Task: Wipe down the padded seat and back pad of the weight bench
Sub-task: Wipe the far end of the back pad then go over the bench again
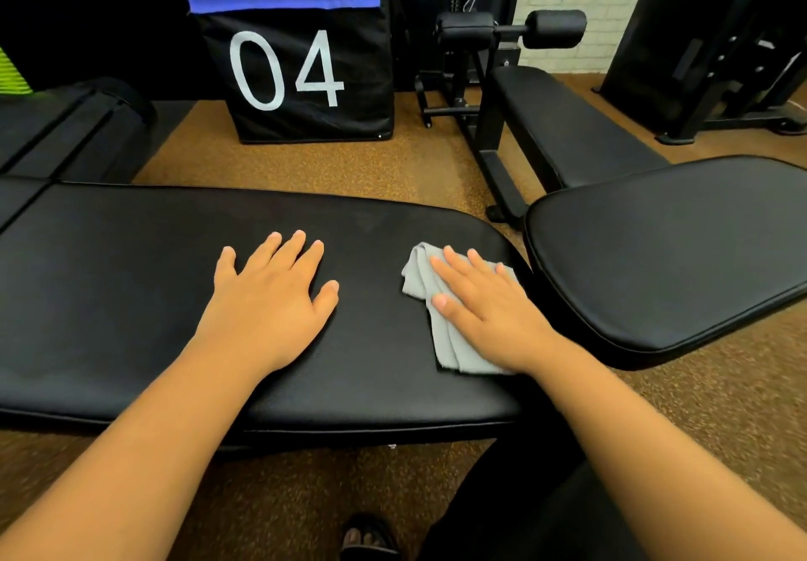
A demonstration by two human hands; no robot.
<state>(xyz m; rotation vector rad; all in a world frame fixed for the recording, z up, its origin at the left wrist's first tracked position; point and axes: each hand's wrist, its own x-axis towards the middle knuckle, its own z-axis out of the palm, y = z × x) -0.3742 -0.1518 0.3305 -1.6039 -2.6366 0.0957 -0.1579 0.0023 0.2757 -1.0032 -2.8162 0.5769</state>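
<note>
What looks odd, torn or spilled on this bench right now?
Nothing stands out. The back pad looks intact, the grey cloth lies folded under the flat right hand, and the left hand rests flat beside it.

This is a gym. Black padded weight benches (131, 298) stand on a speckled brown rubber floor (327, 163). Behind them sits a stack of soft plyo boxes (301, 75), one black and marked "04", one blue above it. A second bench with foam leg rollers (554, 27) stands near a white brick wall (581, 1), beside a black weight machine (707, 36).
</note>
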